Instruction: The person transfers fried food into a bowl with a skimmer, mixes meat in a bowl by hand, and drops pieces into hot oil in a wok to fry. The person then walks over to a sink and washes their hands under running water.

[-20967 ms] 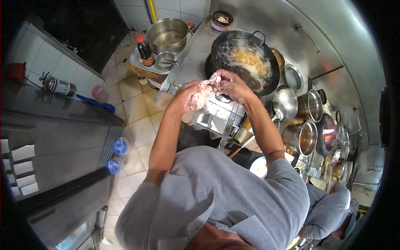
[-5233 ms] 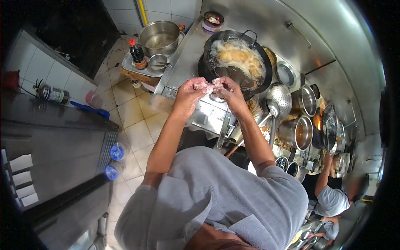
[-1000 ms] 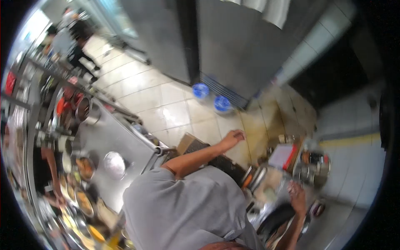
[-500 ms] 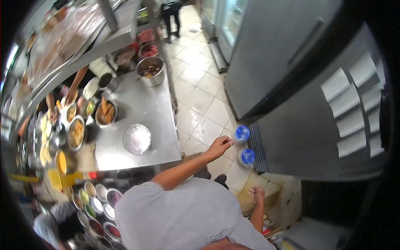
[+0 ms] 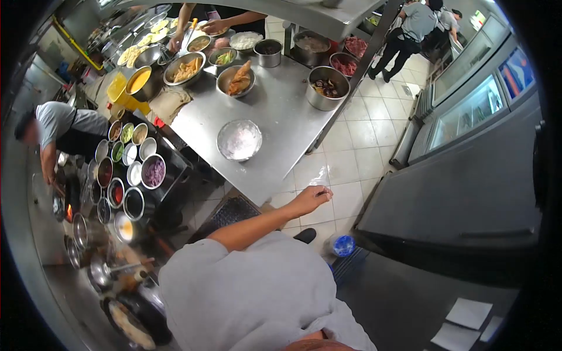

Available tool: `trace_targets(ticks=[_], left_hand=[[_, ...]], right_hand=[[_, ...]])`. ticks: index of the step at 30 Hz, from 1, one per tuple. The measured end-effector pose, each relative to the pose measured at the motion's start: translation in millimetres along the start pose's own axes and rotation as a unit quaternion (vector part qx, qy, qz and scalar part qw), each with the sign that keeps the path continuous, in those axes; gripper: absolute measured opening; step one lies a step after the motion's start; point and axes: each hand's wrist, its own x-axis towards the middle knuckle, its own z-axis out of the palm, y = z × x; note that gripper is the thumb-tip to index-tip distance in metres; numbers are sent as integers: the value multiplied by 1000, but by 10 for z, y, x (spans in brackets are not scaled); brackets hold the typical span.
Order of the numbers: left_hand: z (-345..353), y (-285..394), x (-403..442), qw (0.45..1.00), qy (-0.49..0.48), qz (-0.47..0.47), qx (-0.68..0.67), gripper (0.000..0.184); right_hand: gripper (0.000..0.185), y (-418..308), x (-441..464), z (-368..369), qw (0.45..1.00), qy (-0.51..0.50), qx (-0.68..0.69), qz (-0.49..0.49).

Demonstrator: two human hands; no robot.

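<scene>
My left hand (image 5: 313, 199) hangs over the tiled floor in front of my body, its fingers loosely curled in. I see nothing held in it, and its fingertips look whitish. Beyond it, near the corner of the steel table (image 5: 275, 126), sits a metal bowl (image 5: 239, 140) with white powder inside. A clear container with a blue lid (image 5: 343, 245) stands on the floor to the lower right of this hand. My right hand is out of view.
Farther along the table are a pot of dark pieces (image 5: 328, 88) and a bowl of orange-brown food (image 5: 236, 80). Several ingredient bowls, one with purple onion (image 5: 154, 171), stand at left beside a co-worker (image 5: 70, 126) near flames. A dark fridge (image 5: 456, 202) borders the right.
My view has turned right, bringing the table nearer the middle and the stove side into sight. My right hand has left the view. My left hand stays curled.
</scene>
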Motion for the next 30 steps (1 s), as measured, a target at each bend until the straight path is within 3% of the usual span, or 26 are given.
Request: trace_targets(ticks=[2,5,11,16,18,19,21,25,27,30], left_hand=[[252,116,153,999,12,-39,17,25],[666,27,557,1000,0,-8,4,27],[995,201,1109,997,-1,11,71,29],[746,136,1420,995,66,-27,74,30],[570,-24,1589,985,129,-56,97,30],[496,-73,1686,986,121,-57,96,30],[355,-161,1936,984,156,-50,69,33],[203,-433,2886,984,115,-83,107,32],[202,-368,3395,991,103,-67,57,32],[286,-161,4281,995,27,-49,77,31]], right_hand=[[20,-404,325,-290,998,-1,65,-12],[20,-1051,769,-555,985,-16,168,-42],[11,-2114,1164,-666,996,18,82,-39],[14,-2421,1421,-663,995,44,92,21],[14,-2364,1709,-804,983,-46,150,94],[13,-2180,2036,-829,995,-1,53,81],[13,-2164,2206,-898,995,14,9,102],[16,-2454,2299,-1021,992,24,45,117],[19,-2602,2326,-1019,989,26,72,125],[15,-3607,2005,-863,978,112,134,116]])
